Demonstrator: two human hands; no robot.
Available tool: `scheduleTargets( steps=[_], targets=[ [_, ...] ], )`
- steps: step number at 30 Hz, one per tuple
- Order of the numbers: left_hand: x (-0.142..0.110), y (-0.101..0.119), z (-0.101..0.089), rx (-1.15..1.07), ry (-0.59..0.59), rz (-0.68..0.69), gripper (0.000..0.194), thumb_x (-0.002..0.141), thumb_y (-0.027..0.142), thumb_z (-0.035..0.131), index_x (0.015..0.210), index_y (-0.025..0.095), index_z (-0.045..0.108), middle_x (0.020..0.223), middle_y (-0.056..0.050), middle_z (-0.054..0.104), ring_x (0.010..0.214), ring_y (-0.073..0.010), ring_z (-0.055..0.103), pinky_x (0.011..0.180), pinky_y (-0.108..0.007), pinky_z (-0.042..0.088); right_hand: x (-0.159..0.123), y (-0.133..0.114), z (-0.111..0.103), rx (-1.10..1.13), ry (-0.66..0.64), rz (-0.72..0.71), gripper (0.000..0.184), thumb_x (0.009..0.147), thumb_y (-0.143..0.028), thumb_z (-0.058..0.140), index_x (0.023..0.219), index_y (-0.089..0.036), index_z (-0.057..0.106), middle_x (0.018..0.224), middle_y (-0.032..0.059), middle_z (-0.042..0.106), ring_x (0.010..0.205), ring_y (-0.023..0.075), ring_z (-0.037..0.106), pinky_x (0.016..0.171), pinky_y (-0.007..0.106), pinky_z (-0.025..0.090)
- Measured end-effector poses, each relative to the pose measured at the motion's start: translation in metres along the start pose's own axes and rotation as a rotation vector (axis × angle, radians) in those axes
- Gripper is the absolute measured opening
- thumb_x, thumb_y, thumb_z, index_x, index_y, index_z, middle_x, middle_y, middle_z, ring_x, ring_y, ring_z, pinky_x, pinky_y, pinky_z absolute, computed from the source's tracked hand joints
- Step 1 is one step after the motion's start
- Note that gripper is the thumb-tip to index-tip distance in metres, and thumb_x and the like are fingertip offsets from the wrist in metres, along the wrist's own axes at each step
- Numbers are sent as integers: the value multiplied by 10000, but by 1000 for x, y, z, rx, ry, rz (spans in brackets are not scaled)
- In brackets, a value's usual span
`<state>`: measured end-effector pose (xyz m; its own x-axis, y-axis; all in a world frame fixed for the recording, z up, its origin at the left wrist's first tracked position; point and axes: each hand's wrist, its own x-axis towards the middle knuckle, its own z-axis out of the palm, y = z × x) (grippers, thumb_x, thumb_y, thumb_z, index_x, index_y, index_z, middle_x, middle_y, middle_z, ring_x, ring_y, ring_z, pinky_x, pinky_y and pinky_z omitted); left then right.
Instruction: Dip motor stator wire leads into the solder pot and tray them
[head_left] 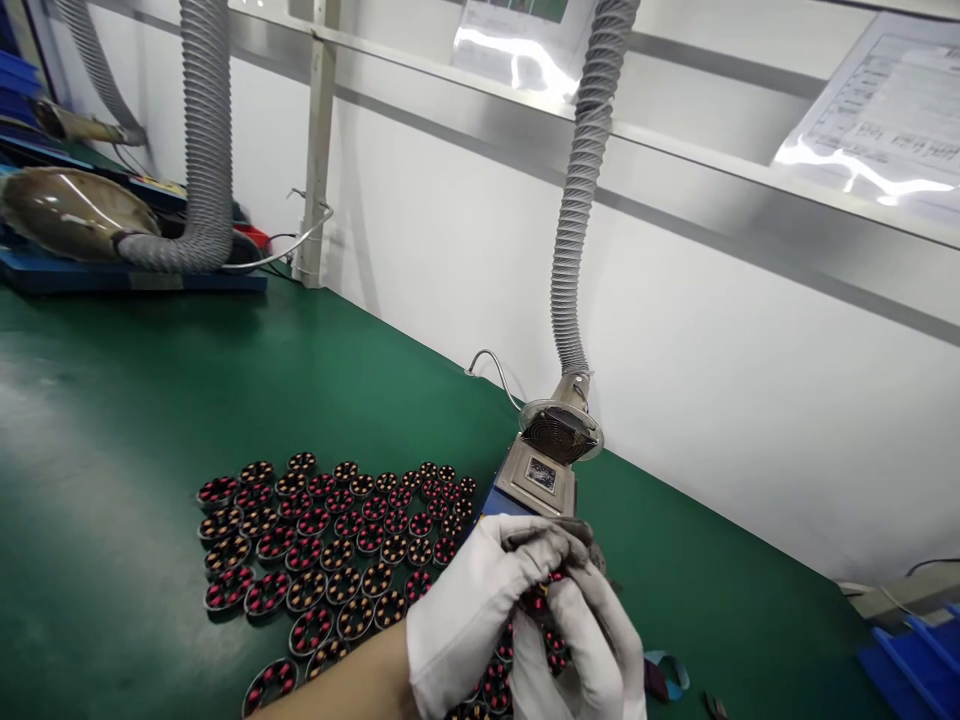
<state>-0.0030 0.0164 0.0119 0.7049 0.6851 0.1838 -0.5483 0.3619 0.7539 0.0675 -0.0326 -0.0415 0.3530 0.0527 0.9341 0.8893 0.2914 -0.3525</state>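
Head view: left hand and right hand, both in white gloves, are meeting low in the picture and pinching one small wound coil part between closed fingertips. It is looking light, rigid, with fine windings likely fragile, so gripping by the outer rim seems safest. Many like parts are lying in rows on the green counter, beside a grey fume extractor.
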Motion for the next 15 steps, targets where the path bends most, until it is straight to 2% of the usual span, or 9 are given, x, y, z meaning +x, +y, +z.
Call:
scheduleTargets(
  steps=[2, 4, 6, 8, 10, 13, 15],
  targets=[
    [1, -1, -1, -53, 129, 36, 376, 710, 473, 755, 874, 153, 643, 894, -71, 656, 851, -197, 606, 796, -261, 481, 2, -2, 0, 33, 6, 52, 455, 755, -79, 654, 1106, -359, 587, 1083, -6, 593, 957, 176, 607, 790, 313, 527],
    [2, 5, -5, -7, 230, 116, 386, 719, 488, 742, 885, 155, 642, 914, -68, 652, 892, -198, 596, 827, -260, 469, 5, -2, -2, 61, 25, 127, 500, 695, -84, 723, 1093, -351, 581, 1103, -10, 579, 944, 174, 608, 799, 315, 527],
    [4, 14, -7, 91, 208, 131, 392, 704, 462, 762, 914, 150, 652, 941, -73, 650, 935, -208, 586, 865, -264, 454, 7, 1, -6, 57, 47, 146, 561, 649, -78, 762, 1107, -340, 569, 1138, -12, 568, 949, 168, 602, 792, 294, 523],
    [4, 22, -6, 159, 81, 13, 397, 655, 387, 810, 926, 137, 665, 941, -84, 654, 927, -220, 591, 857, -271, 458, 8, 3, -10, 47, 40, 104, 564, 674, -79, 742, 1135, -347, 557, 1151, -26, 572, 973, 153, 589, 790, 266, 510],
    [3, 24, -2, 153, 31, -80, 319, 617, 293, 825, 857, 134, 687, 869, -74, 669, 843, -203, 609, 790, -254, 478, 8, 6, -14, 68, -7, 82, 492, 737, -106, 698, 1137, -358, 564, 1138, -34, 588, 1003, 149, 579, 811, 268, 495],
    [0, 20, 2, 104, 150, -2, 122, 611, 164, 773, 702, 148, 693, 736, -35, 670, 716, -155, 611, 684, -203, 486, 7, 7, -21, 148, -76, 134, 303, 822, -197, 631, 1083, -351, 612, 1110, -3, 618, 1032, 187, 581, 823, 329, 502],
    [-2, 20, 2, 77, 210, 99, 92, 613, 147, 759, 673, 161, 691, 723, -22, 670, 699, -142, 610, 666, -182, 487, 6, 7, -26, 185, -112, 208, 244, 819, -227, 638, 1037, -337, 640, 1075, 25, 640, 1027, 221, 592, 822, 384, 514]
  ],
)
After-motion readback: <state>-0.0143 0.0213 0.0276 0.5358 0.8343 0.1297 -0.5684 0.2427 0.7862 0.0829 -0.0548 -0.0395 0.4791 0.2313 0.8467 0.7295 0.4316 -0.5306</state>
